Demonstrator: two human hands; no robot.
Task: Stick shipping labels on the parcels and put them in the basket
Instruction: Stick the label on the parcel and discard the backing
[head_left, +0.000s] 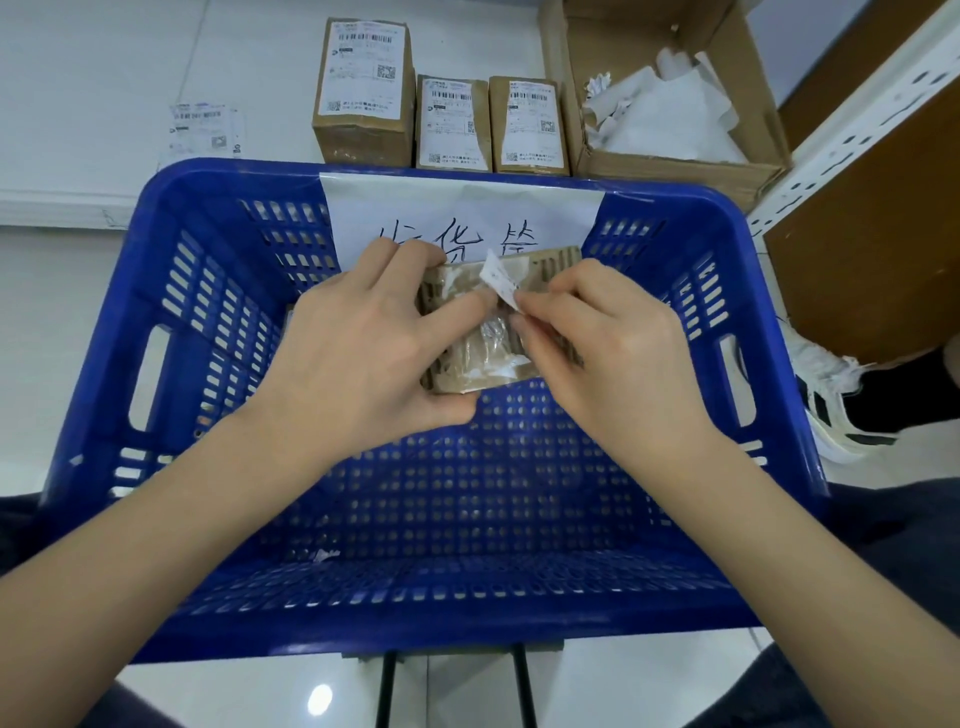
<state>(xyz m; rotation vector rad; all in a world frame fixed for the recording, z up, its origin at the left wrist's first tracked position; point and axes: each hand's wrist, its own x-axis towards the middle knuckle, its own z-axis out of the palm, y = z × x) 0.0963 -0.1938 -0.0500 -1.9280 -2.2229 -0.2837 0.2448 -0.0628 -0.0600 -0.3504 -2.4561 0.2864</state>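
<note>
Left hand: the left hand (358, 358) gripped a small brown parcel (483, 338) from its left side, fingers curled over the top edge and thumb under the near edge.
Right hand: the right hand (608, 348) pinched a scrap of white label paper (501, 278) between thumb and fingertips, at the parcel's upper right.
Parcel: held above the inside of the blue basket (171, 312), taped over, with torn white paper bits on its face.
Basket: perforated plastic, with a white handwritten sheet (457, 208) hung over its far wall.
Labelled parcels: three brown boxes (363, 93), (452, 124), (530, 124) stood in a row beyond the basket, each with a shipping label on its front.
Loose labels: a sheet (205, 127) lay on the white surface to the left of the boxes.
Open carton: a cardboard box (571, 78) on the right held crumpled white paper (670, 114).
Shoe: a white and black shoe (841, 405) showed to the right of the basket.
</note>
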